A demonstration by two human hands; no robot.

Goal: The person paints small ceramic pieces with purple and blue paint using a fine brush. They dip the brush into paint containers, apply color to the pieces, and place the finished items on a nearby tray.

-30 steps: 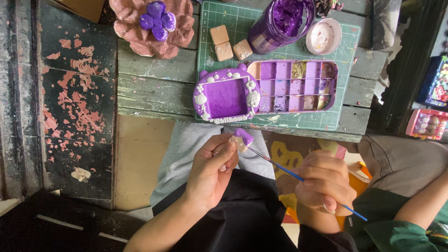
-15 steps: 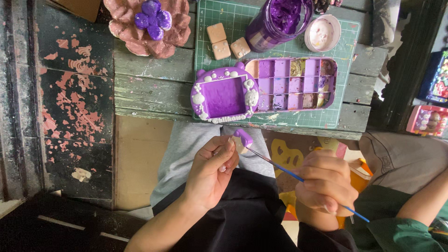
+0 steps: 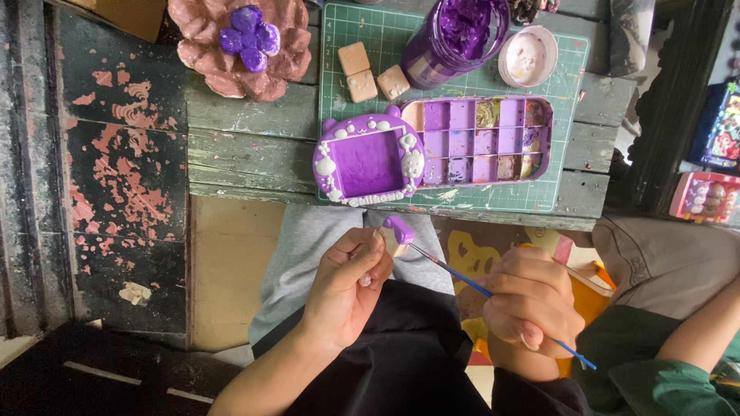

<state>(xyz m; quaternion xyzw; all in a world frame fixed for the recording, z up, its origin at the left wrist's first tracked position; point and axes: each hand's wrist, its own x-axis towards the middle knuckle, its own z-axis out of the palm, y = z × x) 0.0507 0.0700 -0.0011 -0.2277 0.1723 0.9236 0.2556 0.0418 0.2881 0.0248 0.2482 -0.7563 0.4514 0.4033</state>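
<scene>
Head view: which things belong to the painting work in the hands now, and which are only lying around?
In use:
- left hand holding a small piece, partly purple
- right hand holding a thin brush
- paint tray
- paint jar

Lying about:
- purple frame
- clay flower
- three tan cubes
- small lid
- green mat

Left hand (image 3: 347, 285) pinches, fingers curled; right hand (image 3: 532, 300) apparently fisted.
</scene>
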